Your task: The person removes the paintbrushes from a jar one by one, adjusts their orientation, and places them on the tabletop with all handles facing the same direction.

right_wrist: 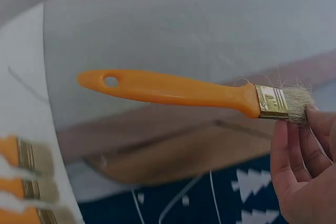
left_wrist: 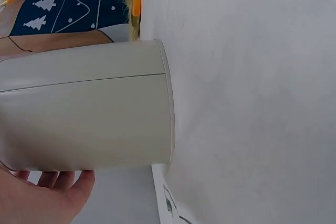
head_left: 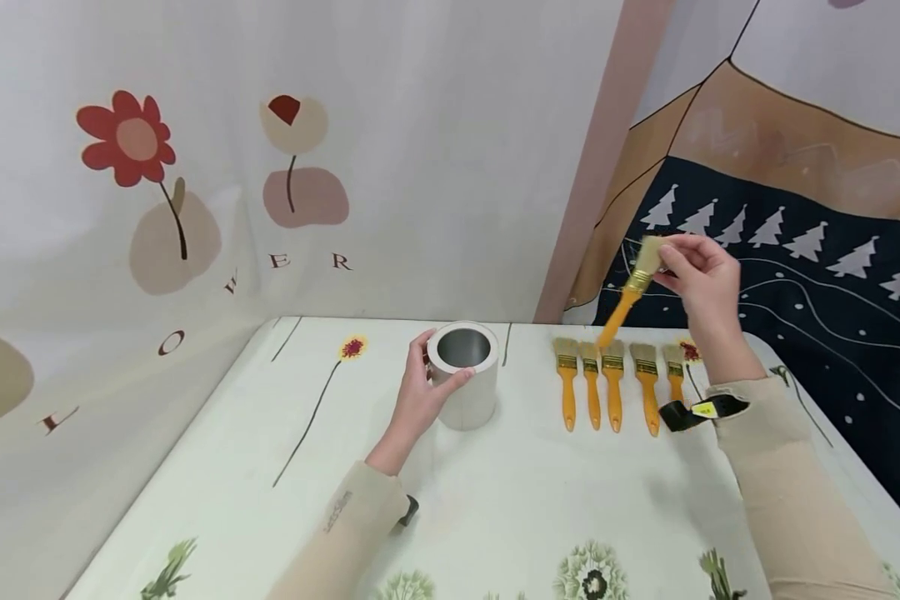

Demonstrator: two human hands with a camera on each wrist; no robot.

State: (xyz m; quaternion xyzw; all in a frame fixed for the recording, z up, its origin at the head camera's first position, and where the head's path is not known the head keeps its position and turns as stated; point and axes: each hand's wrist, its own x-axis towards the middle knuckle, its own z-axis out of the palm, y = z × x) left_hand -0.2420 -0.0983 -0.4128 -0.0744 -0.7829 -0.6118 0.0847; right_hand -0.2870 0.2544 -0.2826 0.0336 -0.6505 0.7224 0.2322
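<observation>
My left hand (head_left: 417,402) holds a white cylindrical container (head_left: 471,407) around its side, thumb near the rim. The container stands upright on the table, open at the top with a grey inside. Raised above the table's back right, my right hand (head_left: 708,287) pinches a paintbrush (head_left: 619,317) by its pale bristles. Its orange handle points down and to the left; in the right wrist view the brush (right_wrist: 178,88) shows a gold ferrule and a hole in the handle end. In the left wrist view the container (left_wrist: 89,114) hides part of the left hand.
A row of several more paintbrushes (head_left: 613,387) lies on the table's right side, bristles toward the back. The white tablecloth (head_left: 525,492) has printed flowers. Behind the table hangs a pale curtain (head_left: 435,167), with a dark tree-patterned cloth (head_left: 832,333) to the right.
</observation>
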